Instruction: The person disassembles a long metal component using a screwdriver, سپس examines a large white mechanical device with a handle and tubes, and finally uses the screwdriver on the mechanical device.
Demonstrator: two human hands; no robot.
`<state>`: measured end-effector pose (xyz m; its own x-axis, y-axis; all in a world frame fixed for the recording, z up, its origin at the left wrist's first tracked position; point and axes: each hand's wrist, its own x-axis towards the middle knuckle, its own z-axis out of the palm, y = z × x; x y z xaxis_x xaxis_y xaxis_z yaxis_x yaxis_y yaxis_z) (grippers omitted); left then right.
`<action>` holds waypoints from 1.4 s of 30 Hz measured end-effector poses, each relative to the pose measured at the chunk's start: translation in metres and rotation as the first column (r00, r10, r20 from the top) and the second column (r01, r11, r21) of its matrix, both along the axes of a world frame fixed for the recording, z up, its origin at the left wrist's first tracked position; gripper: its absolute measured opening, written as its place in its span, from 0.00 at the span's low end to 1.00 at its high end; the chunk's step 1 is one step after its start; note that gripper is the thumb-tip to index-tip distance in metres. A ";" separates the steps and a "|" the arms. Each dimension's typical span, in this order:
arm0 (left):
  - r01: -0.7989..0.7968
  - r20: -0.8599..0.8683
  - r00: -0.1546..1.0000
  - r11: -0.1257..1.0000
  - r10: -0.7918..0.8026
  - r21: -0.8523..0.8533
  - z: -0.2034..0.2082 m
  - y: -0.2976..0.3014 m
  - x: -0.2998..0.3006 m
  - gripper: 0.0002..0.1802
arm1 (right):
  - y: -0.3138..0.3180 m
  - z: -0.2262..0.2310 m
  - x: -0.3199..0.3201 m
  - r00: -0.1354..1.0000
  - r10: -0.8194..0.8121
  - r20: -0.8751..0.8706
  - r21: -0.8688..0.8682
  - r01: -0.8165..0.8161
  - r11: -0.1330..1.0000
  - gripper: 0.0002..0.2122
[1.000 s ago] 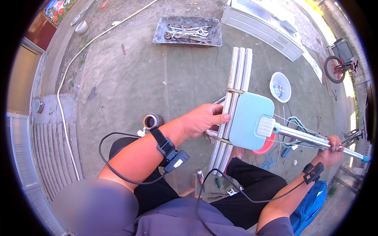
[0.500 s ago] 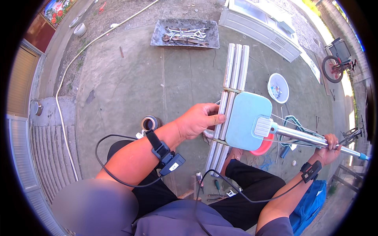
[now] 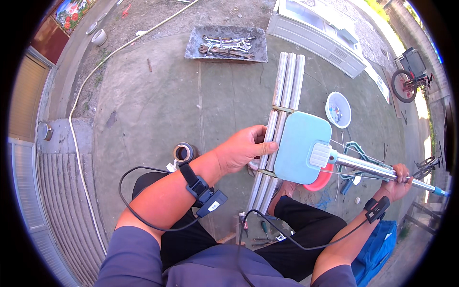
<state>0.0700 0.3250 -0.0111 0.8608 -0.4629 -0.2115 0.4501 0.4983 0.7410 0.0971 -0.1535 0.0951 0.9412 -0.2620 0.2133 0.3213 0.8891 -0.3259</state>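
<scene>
A light-blue plastic panel [image 3: 301, 143] is held in front of me, with parallel silver tubes [image 3: 287, 81] running along its left side, banded together. A long silver pole [image 3: 361, 164] extends to the right from the panel's hinge-like white joint. My left hand [image 3: 246, 148] grips the tubes beside the panel, thumb on top and its other fingers mostly hidden behind. Around the pole, far from the panel, my right hand [image 3: 398, 184] is closed. Below the panel, a red basin [image 3: 319, 181] shows in part.
A grey metal tray [image 3: 191, 45] of wrenches stands ahead. A white bowl [image 3: 338, 109] and a teal frame [image 3: 356, 152] are at right. Tape rolls [image 3: 184, 152] lie left of me. A screwdriver [image 3: 264, 226] and pliers lie between my legs. A white cabinet [image 3: 318, 40] is far right.
Both hands keep their grips on the tubes and the pole, which have hardly moved. The view has shifted slightly, and my left sleeve now shows at the lower left.
</scene>
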 end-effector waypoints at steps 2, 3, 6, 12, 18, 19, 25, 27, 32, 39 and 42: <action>-0.017 -0.002 1.000 0.999 0.017 0.036 -0.004 0.000 0.001 0.28 | 0.000 0.000 0.000 1.000 -0.001 -0.008 0.001 0.001 1.000 0.08; -0.026 -0.003 1.000 0.998 0.026 0.054 -0.006 0.001 0.001 0.28 | 0.000 0.000 -0.001 1.000 0.007 -0.008 0.002 -0.007 1.000 0.08; -0.093 0.030 0.996 0.988 0.090 0.120 -0.006 0.000 0.002 0.22 | -0.001 0.001 0.000 1.000 0.022 0.001 -0.001 -0.022 1.000 0.08; -0.113 -0.001 0.993 0.965 0.117 0.236 -0.004 -0.002 0.003 0.25 | 0.001 0.001 0.000 1.000 -0.008 -0.001 -0.035 0.008 0.999 0.08; -0.104 -0.015 0.994 0.971 0.110 0.217 -0.008 0.002 0.004 0.20 | -0.006 -0.001 0.003 1.000 -0.030 -0.001 -0.024 0.030 0.999 0.08; -0.138 -0.036 0.988 0.963 0.150 0.232 -0.012 0.008 0.007 0.18 | -0.012 -0.001 0.005 0.999 -0.049 -0.003 -0.033 0.049 0.998 0.09; -0.466 0.188 0.884 0.774 0.428 0.430 0.030 0.097 0.034 0.13 | -0.027 -0.001 0.006 0.984 -0.174 -0.034 -0.136 0.168 0.976 0.10; -0.541 0.316 0.841 0.666 0.439 0.514 0.046 0.140 0.034 0.15 | -0.027 0.002 0.006 0.974 -0.223 -0.036 -0.237 0.209 0.949 0.09; -0.306 0.274 0.948 0.239 0.159 0.921 0.014 0.232 -0.010 0.23 | -0.029 0.008 0.011 0.993 -0.114 -0.011 -0.363 0.102 0.926 0.08; -0.034 -0.004 0.966 -0.145 -0.258 0.989 -0.089 0.207 -0.087 0.36 | -0.008 0.011 0.020 0.995 -0.086 -0.045 -0.506 0.051 0.861 0.11; -0.117 0.079 0.962 -0.132 -0.261 0.984 -0.105 0.183 -0.093 0.37 | 0.010 0.011 0.025 0.992 -0.100 -0.078 -0.549 0.041 0.835 0.11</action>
